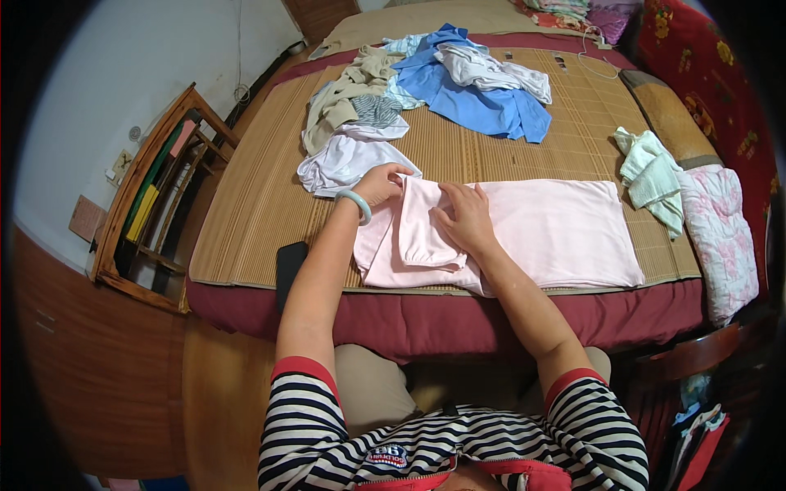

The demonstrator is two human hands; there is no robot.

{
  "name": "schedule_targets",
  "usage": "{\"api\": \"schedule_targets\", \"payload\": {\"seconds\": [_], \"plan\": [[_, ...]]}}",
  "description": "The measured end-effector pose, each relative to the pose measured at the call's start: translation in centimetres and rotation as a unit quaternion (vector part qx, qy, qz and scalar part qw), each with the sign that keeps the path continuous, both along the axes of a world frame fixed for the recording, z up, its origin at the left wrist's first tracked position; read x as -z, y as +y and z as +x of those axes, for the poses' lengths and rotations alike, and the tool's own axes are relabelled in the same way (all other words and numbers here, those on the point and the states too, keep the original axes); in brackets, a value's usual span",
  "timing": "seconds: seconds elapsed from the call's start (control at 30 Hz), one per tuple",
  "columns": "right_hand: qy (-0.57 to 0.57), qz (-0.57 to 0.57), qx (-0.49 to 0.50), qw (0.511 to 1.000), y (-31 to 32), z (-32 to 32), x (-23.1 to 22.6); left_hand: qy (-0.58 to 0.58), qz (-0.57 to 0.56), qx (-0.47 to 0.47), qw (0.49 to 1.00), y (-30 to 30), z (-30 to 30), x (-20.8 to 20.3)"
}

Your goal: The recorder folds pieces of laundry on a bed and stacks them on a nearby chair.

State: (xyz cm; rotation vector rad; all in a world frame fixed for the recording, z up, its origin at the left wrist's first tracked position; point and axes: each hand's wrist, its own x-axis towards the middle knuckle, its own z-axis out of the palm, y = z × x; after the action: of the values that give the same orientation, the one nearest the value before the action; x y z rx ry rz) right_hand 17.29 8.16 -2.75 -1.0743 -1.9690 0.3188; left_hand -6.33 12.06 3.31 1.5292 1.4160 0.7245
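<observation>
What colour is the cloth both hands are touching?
The cloth is plain pale pink; it shows best in the head view.

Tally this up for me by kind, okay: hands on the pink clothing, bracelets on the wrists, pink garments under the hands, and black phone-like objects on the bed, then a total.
Hands: 2 (left hand, right hand)
Bracelets: 1 (pale bracelet)
Garments: 1 (pink garment)
Phone-like objects: 1 (black object)
Total: 5

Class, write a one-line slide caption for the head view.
Left hand and right hand on a partly folded pink garment over a slatted mat, rumpled blue garment beyond.
</observation>
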Motion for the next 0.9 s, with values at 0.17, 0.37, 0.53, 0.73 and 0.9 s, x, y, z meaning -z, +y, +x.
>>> {"api": "schedule_targets", "payload": {"seconds": [0.17,0.37,0.53,0.73,0.9], "plan": [[0.005,-0.003,-0.006,1.0,-0.1,-0.4,-0.2,-0.051,-0.059,0.011,0.997,0.6,-0.2,0.1],[0.003,-0.003,-0.008,1.0,-0.2,-0.7,-0.4,0.007,0.048,-0.116,0.992,0.5,0.5,0.1],[-0.018,0.021,0.006,1.0,-0.1,-0.4,0.0,0.287,0.402,0.016,0.869,-3.5,6.0,-0.3],[0.059,0.041,0.166,0.983,2.3,1.2,1.6,0.504,0.163,0.057,0.846,-9.5,7.0,1.6],[0.127,-0.044,0.204,0.97,3.0,2.9,1.4,0.506,0.124,0.03,0.853,-10.3,6.5,3.0]]}}
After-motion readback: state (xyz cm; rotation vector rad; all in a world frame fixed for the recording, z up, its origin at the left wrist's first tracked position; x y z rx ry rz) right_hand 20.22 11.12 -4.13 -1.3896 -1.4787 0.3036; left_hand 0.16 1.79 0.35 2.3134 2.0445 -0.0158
